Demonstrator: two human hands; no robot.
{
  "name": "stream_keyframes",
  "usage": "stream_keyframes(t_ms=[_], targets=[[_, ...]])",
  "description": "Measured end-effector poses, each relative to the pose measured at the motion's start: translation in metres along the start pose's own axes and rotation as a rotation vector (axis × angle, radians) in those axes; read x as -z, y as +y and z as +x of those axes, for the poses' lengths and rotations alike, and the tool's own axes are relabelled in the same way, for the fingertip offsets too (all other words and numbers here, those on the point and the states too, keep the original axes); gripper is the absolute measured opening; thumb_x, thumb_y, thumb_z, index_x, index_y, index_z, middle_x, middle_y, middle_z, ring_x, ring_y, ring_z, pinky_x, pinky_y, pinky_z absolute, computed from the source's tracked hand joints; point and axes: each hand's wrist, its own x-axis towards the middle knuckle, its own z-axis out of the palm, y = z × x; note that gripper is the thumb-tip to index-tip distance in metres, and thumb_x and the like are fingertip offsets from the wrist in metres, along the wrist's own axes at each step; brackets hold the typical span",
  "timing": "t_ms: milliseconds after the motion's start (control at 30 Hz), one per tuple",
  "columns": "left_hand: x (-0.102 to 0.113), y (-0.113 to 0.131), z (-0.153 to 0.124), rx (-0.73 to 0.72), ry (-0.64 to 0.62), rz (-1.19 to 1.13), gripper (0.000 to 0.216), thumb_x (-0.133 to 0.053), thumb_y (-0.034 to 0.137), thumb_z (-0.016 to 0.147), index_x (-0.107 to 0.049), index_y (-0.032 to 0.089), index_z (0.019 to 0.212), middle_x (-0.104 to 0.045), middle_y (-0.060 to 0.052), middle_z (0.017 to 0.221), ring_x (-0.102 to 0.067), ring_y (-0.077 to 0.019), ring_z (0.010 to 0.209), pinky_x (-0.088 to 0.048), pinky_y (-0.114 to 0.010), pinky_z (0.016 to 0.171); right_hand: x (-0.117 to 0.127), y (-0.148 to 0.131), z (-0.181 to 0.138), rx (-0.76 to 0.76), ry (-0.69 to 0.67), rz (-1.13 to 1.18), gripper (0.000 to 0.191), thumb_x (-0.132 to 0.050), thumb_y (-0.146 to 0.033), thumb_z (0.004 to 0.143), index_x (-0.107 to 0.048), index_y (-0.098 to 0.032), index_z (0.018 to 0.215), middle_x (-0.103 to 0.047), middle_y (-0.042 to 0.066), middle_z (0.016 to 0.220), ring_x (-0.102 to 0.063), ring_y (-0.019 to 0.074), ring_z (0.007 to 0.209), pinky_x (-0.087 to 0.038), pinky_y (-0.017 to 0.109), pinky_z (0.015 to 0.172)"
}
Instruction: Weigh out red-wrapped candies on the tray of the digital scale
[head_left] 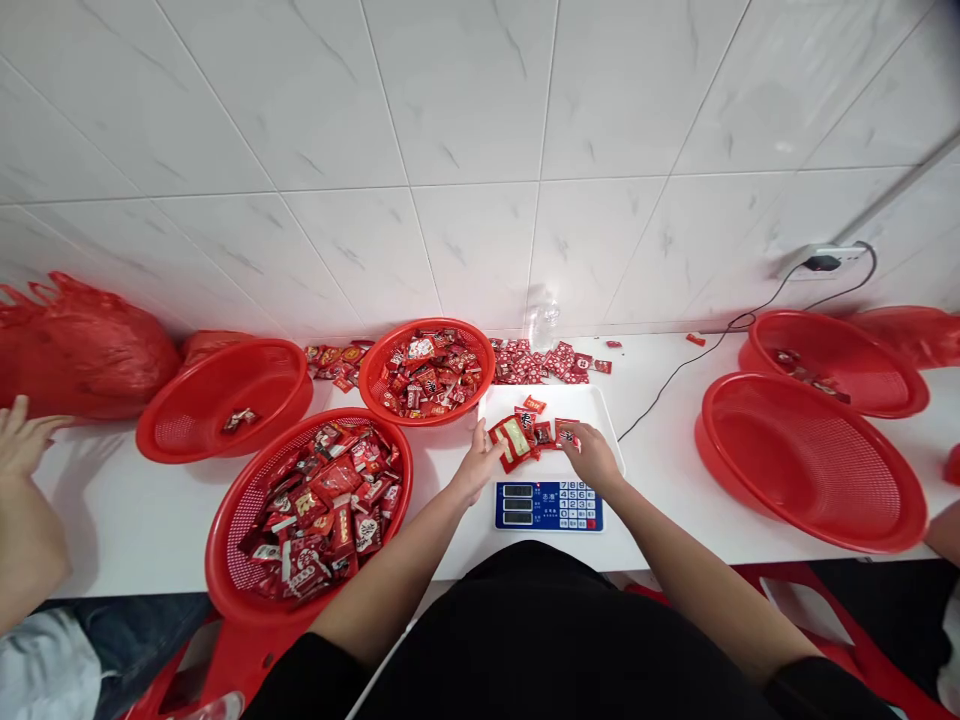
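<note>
A white electronic scale (548, 503) with a blue keypad panel stands at the table's front edge. On its white pan (592, 405) lies a small pile of red snack packets (525, 432). My left hand (474, 462) cups the pile from the left, fingers curled against a packet. My right hand (590, 452) presses in from the right, fingers closed on a packet at the pile's edge. Both hands rest on the pan.
Red baskets full of packets stand at left front (311, 505) and behind (426, 370); a nearly empty one (225, 395) sits further left. Two red baskets (814, 460) are on the right. Loose packets (540, 362) line the wall. Another person's hand (22, 440) reaches in at far left. A cable (675, 375) crosses the table.
</note>
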Motion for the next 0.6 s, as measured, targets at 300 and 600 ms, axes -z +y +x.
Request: stream_keyframes(t_ms=[300, 600], targets=[[-0.015, -0.007, 0.0, -0.062, -0.161, -0.021, 0.057, -0.063, 0.037, 0.082, -0.042, 0.025, 0.133, -0.045, -0.008, 0.141, -0.04, -0.0221, 0.131, -0.03, -0.036, 0.108, -0.014, 0.019, 0.012, 0.064, -0.107, -0.148, 0.042, -0.046, -0.025, 0.082, -0.055, -0.022, 0.123, -0.053, 0.008, 0.131, -0.046, 0.0227, 0.122, -0.037, 0.041, 0.103], [0.016, -0.002, -0.027, 0.058, -0.04, 0.026, 0.04, -0.063, 0.041, 0.079, -0.054, 0.021, 0.114, -0.053, -0.013, 0.129, -0.052, -0.0244, 0.117, -0.041, -0.038, 0.096, -0.006, 0.028, 0.01, 0.078, -0.047, -0.19, 0.04, -0.045, -0.028, 0.084, -0.057, -0.023, 0.122, -0.056, 0.008, 0.128, -0.046, 0.0244, 0.122, -0.037, 0.043, 0.103]])
